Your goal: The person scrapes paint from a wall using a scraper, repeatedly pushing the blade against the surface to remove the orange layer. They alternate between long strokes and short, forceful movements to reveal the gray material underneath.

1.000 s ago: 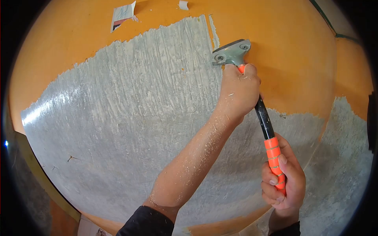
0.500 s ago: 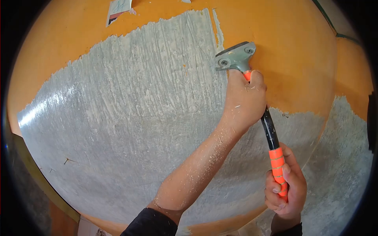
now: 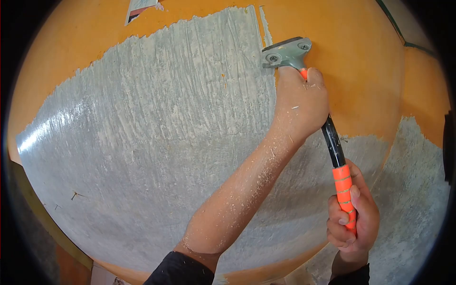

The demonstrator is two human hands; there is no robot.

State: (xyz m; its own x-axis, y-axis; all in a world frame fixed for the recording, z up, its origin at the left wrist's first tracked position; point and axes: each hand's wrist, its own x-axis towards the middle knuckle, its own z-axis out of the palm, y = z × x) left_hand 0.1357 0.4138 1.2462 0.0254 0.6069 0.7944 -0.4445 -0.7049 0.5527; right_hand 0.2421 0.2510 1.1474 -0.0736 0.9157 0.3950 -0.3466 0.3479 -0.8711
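Observation:
Both hands grip a long-handled wall scraper (image 3: pixel 337 147) with a grey metal head (image 3: pixel 287 53), a black shaft and an orange ribbed grip. My left hand (image 3: pixel 301 97) is wrapped round the shaft just below the head. Lower down, my right hand (image 3: pixel 356 216) closes its fingers round the orange grip. The head lies against the wall where the orange coating (image 3: pixel 351 90) meets the stripped grey surface (image 3: pixel 190 104). Its blade edge is hard to make out. Pale flakes cling to my left hand and forearm.
A torn paper (image 3: pixel 138 8) is stuck on the wall at upper left. A narrow bare strip (image 3: pixel 266 26) runs up above the scraper head. A small nail-like piece (image 3: pixel 74 195) sticks out at lower left. Dark green trim (image 3: pixel 392 21) edges the upper right.
The scraper and both hands have moved a little up the wall and slightly right. Both grips stay the same. The whole view has shifted slightly.

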